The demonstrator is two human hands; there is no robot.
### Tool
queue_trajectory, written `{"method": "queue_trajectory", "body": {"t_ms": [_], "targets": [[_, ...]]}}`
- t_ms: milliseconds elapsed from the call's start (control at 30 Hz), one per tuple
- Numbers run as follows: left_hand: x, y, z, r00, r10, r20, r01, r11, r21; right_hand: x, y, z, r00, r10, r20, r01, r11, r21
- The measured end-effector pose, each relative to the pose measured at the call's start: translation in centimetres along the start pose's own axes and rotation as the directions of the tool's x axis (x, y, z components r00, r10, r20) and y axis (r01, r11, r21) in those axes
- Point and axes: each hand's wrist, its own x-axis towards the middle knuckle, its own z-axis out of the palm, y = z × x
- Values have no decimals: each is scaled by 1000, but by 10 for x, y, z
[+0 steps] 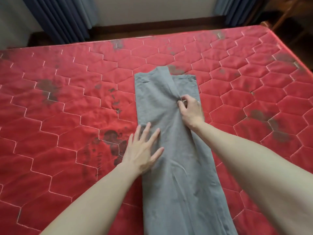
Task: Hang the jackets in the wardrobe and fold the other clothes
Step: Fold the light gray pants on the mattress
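Observation:
A pair of grey trousers (pixel 171 150) lies lengthwise on the red quilted mattress (pixel 67 116), folded leg over leg, with the waistband at the far end. My left hand (pixel 144 150) rests flat with spread fingers on the left edge of the trousers, partly on the mattress. My right hand (pixel 191 111) pinches a bunch of the grey fabric near the crotch seam on the right side. The lower ends of the legs run out of view at the bottom.
Dark stains mark the mattress in several places. Blue curtains (pixel 59 19) hang at the back left and back right (pixel 237 9) against a pale wall. A wooden piece of furniture (pixel 288 16) stands past the far right corner of the bed.

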Motion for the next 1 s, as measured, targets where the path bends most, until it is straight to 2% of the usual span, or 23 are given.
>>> {"method": "queue_trajectory", "body": {"t_ms": [67, 100, 167, 200, 333, 400, 500, 567, 633, 733, 800, 833, 900, 1000], "targets": [[8, 4, -2, 991, -101, -92, 96, 994, -57, -8, 17, -14, 977, 105, -188, -105, 994, 13], [11, 8, -2, 984, -146, -98, 137, 987, -85, -10, 31, -19, 954, 222, -201, -222, 975, 20], [16, 14, 0, 978, -205, -28, 200, 971, -128, -13, 55, -27, 905, 413, -100, -412, 911, 30], [17, 17, 2, 977, -213, 22, 214, 967, -138, -12, 63, -28, 897, 442, -30, -441, 897, 26], [11, 25, 14, 970, -181, 162, 197, 977, -87, -3, 69, -30, 899, 412, 147, -412, 911, -27], [5, 29, 19, 978, -158, 135, 166, 985, -46, 2, 73, -28, 901, 386, 199, -388, 921, -29], [-3, 39, 23, 996, -88, 21, 88, 996, -30, -1, 69, -35, 883, 364, 295, -388, 921, 26], [-7, 50, 23, 999, -36, 7, 36, 999, 3, -8, 63, -40, 871, 349, 347, -395, 916, 70], [-13, 64, 22, 997, -70, 33, 71, 997, -34, -18, 62, -41, 884, 344, 315, -399, 908, 128], [-21, 85, 18, 963, -263, -49, 251, 952, -176, -56, 64, -41, 900, 394, 188, -427, 882, 197], [-22, 89, 15, 924, -382, 7, 360, 865, -350, -87, 72, -43, 922, 371, 113, -380, 922, 72], [-24, 89, 13, 918, -394, 54, 384, 841, -382, -101, 77, -44, 938, 333, 93, -331, 943, -39], [-26, 85, 12, 933, -356, 61, 358, 889, -287, -124, 82, -46, 970, 225, 91, -189, 936, -296], [-44, 88, 16, 955, -292, -43, 293, 956, -2, -151, 91, -49, 994, 77, 75, -16, 793, -609]]}}
